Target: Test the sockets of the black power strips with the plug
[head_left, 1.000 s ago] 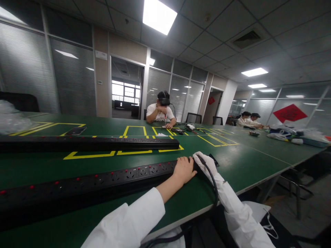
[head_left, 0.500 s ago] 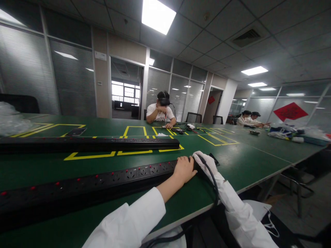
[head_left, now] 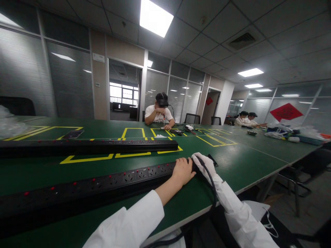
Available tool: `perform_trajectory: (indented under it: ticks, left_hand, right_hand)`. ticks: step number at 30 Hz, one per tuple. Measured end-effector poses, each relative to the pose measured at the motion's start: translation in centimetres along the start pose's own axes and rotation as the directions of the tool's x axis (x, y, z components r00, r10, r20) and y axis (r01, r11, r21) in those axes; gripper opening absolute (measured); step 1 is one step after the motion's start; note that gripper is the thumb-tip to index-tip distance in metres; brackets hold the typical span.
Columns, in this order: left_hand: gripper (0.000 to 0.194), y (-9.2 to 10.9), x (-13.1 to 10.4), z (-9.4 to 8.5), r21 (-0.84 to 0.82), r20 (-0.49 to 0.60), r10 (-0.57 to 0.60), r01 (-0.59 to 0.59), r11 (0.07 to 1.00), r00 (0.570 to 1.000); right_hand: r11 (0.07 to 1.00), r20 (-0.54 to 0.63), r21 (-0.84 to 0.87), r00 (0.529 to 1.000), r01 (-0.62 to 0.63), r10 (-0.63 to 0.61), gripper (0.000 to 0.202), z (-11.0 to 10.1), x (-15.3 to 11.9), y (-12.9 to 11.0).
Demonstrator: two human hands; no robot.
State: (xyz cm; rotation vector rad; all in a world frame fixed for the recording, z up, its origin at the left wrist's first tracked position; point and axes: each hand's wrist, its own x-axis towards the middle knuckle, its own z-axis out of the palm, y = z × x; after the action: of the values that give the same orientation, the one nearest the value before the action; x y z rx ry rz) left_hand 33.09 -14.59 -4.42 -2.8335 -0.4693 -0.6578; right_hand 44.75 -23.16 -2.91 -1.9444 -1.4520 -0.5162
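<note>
A long black power strip (head_left: 103,186) with sockets and red switches lies across the near part of the green table. My left hand (head_left: 183,171), bare, is wrapped over its right end with the fingers bent across the top. Beside it, my right hand (head_left: 204,163) in a white glove closes on the black cable (head_left: 212,182) where it meets the strip's end. The cable hangs over the table edge below my right wrist. My right fingertips and the cable's joint with the strip are partly hidden.
A second black power strip (head_left: 103,146) lies farther back, near yellow tape markings. A dark flat object (head_left: 212,160) sits just behind my right hand. Across the green table (head_left: 245,165) a person in a headset (head_left: 160,112) sits; bags and supplies (head_left: 287,132) are piled at right.
The view has shifted slightly, so the table and strips sit a little farther left in it. Both hands keep their holds on the power strip and cable.
</note>
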Motion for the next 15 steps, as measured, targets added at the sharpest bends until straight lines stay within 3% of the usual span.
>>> perform_trajectory:
  ticks: [15]
  left_hand:
    - [0.062, 0.0, 0.0, 0.1, -0.005, -0.019, -0.011, 0.011, 1.0, 1.0]
  right_hand:
    - [1.0, -0.03, -0.007, 0.999, -0.025, 0.025, 0.032, 0.6, 0.8, 0.7]
